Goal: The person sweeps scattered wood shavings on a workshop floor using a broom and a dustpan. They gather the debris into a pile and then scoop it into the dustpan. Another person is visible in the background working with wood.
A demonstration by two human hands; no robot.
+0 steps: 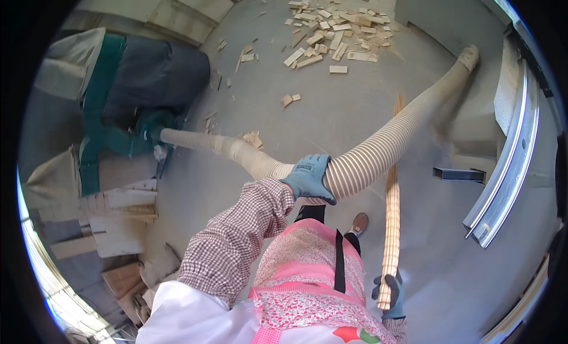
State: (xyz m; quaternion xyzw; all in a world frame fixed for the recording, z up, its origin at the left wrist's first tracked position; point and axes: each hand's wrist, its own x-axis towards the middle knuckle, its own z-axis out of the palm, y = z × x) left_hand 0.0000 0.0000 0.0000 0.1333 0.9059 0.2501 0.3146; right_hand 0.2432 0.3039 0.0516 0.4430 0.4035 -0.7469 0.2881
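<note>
My left hand, in a blue-grey work glove, is wrapped over the middle of a thick, ribbed, cream-coloured dust hose. The hose sags between a green machine on the left and a grey cabinet at the far right. Low on the right, my gloved right hand is closed around the near end of a long, pale wooden strip with regular cross marks. That strip points away from me and passes behind the hose, its far tip showing beyond it.
Several wood offcuts lie heaped on the floor ahead, with stray pieces nearer. Boards are stacked at left. On the right are a curved metal rail, a dark rectangular tube and the grey cabinet. My shoe is below the hose.
</note>
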